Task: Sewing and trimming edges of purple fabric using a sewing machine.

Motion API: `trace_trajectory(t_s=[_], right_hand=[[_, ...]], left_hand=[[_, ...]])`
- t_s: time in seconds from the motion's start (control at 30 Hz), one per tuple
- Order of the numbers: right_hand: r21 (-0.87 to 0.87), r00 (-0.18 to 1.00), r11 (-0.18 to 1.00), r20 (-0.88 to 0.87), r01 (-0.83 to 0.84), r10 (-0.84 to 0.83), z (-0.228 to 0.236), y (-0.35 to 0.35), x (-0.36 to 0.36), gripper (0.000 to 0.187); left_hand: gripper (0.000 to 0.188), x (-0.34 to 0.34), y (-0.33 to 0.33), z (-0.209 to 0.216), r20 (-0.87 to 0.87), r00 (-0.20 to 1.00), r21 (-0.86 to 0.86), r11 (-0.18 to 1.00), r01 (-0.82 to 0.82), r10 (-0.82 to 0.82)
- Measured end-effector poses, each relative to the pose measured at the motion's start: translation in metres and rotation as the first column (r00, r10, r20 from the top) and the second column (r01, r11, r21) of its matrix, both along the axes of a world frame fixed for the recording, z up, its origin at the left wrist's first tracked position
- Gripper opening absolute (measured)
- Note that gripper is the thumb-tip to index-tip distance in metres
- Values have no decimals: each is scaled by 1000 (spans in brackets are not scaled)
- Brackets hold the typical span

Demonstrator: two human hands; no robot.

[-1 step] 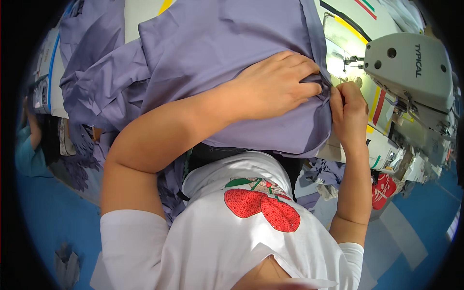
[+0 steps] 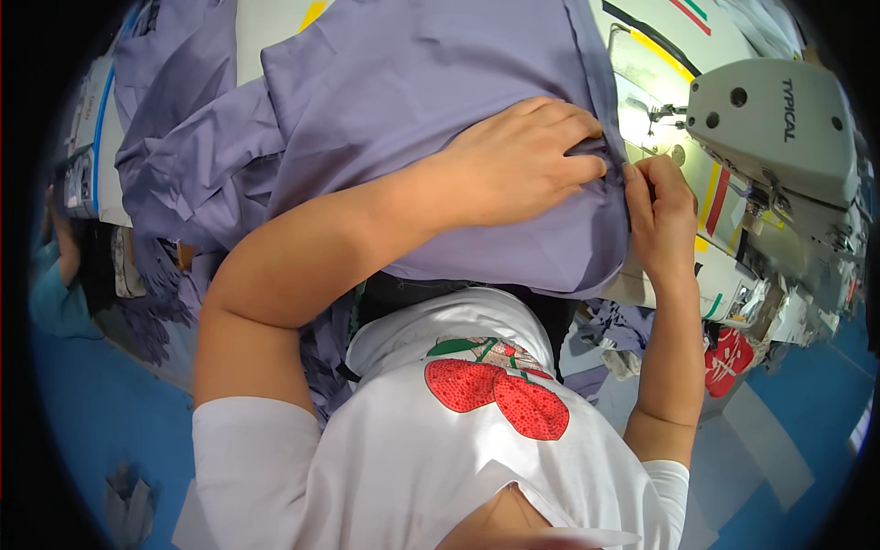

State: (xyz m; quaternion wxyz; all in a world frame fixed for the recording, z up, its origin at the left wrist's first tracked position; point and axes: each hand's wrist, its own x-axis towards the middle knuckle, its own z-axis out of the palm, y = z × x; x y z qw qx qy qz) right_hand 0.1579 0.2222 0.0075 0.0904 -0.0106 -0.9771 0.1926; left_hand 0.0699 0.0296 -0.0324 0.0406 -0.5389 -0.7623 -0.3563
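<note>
The left hand (image 2: 522, 165) lies palm down on a large piece of purple cloth (image 2: 412, 82), its fingers (image 2: 573, 137) curled and pressed together, bunching a fold of the cloth at its right edge. The right hand (image 2: 662, 215) comes up from below just beside it, the fingers (image 2: 642, 179) pinching the same edge of the cloth, so that the two hands nearly touch at the fold. The cloth is spread over the table (image 2: 275, 23) in front of the person and hangs down over the near edge toward the lap (more purple cloth is heaped to the left and below, partly hidden by the left forearm). Just to the right of the hands stands a pale sewing machine (image 2: 775, 128), its head above the lit plate (image 2: 642, 101) where the edge of the cloth ends; the needle itself is too small to make out. The person wears a white shirt (image 2: 440, 458) with a red fruit print (image 2: 500, 390). A red object (image 2: 729, 357) hangs low on the right near the table's side, and the floor (image 2: 101, 412) below is blue. At the far left edge another person's sleeve (image 2: 55, 293) shows, teal in colour.
</note>
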Motion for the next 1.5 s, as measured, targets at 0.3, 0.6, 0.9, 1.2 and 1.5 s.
trace_trajectory(t_s=[0.3,0.6,0.9,1.2,1.5], right_hand=[[-301,953,910,196,284,-232,15,-28,64,46],[-751,982,642,44,154,-184,11,-29,97,41],[-636,930,696,343,335,-134,7,-12,121,35],[-898,909,141,414,418,-57,1,1,137,45],[-870,896,215,436,444,-85,-9,-8,143,45]], left_hand=[[25,-9,-2,5,290,957,103,993,-59,27],[48,-64,30,12,-17,881,-108,875,-472,473],[67,-59,68,3,-266,841,-420,728,-542,472],[64,-80,111,-7,-350,901,-456,794,-402,255],[9,-92,132,-20,-324,935,-42,985,-168,146]])
